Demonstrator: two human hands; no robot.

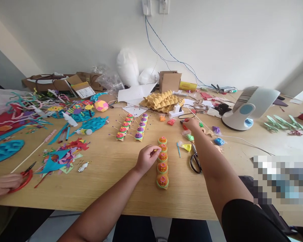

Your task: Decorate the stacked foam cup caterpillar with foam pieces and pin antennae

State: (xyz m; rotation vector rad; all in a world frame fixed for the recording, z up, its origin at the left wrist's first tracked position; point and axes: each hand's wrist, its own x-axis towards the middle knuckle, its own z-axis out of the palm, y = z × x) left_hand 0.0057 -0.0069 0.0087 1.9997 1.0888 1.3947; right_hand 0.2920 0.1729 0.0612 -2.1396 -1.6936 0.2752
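Pinching, left hand (148, 158): I see thumb and finger pressed together on a tiny yellow piece (156, 150), by the orange caterpillar (163, 168).
Right hand (191, 124): stretched out just beyond the green packet (190, 137); I can't tell its grip.
Caterpillar: on the table (138, 161), between the forearms.

Soft, bright light is filling the scene, with pale glare washing the right side of the worktop (238, 156). Shadows are falling faintly. The wide lens is stretching the edges, pixel blocks (282, 181) are masking the lower right, and small details are blurring.
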